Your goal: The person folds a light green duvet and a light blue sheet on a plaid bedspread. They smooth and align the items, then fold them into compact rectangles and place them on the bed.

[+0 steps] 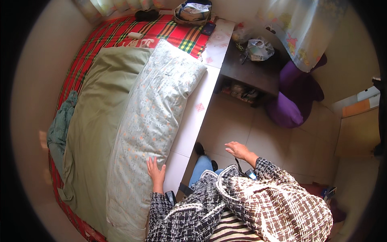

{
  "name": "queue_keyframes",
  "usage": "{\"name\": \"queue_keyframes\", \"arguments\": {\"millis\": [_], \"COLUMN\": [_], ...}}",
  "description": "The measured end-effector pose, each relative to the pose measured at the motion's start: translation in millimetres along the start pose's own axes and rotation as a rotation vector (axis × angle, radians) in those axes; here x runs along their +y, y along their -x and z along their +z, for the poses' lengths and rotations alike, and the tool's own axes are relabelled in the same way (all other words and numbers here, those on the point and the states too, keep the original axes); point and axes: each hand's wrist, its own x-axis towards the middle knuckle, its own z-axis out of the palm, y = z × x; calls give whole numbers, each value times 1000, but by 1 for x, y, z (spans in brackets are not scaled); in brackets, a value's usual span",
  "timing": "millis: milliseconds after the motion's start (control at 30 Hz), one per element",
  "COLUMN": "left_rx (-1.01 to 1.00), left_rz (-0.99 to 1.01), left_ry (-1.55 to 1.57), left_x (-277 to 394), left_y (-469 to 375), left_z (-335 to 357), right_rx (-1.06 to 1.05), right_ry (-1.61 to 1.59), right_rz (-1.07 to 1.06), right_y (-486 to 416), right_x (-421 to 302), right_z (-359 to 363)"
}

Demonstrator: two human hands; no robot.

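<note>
My left hand (156,173) rests with fingers spread on the near part of a long folded floral quilt (154,115), at its right edge. Over the floor hangs my right hand (239,150), fingers extended and holding nothing. The quilt lies lengthwise on the bed, partly over a green sheet (93,99) that is wrinkled and spread to the left. Beneath these is a red plaid blanket (81,63), showing at the far end and along the left side.
Beside the bed stands a dark wooden table (248,71) with a plastic bag (259,50) on it. A purple chair (290,106) is to its right. A white board (193,112) edges the bed. A bag (193,13) sits at the far end, a teal cloth (62,127) at left.
</note>
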Motion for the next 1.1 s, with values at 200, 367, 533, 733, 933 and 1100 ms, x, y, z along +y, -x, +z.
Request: {"name": "queue_keyframes", "arguments": {"millis": [200, 367, 533, 733, 933, 1100], "left_rx": [69, 20, 31, 104, 155, 93], "left_rz": [179, 234, 376, 390, 249, 9], "left_ry": [48, 112, 236, 204, 116, -103], "left_x": [8, -8, 9, 87, 146, 161], "left_y": [-61, -111, -180, -261, -293, -306], "left_z": [29, 34, 19, 7, 27, 62], "right_rx": [0, -13, 63, 1, 50, 143], "right_ry": [-17, 37, -25, -52, -138, -145], "right_rz": [44, 88, 21, -57, -125, -163], "right_y": [-26, -74, -164, -281, -387, -462], "right_x": [12, -1, -10, 23, 65, 103], "right_z": [-23, -11, 2, -52, -144, -219]}}
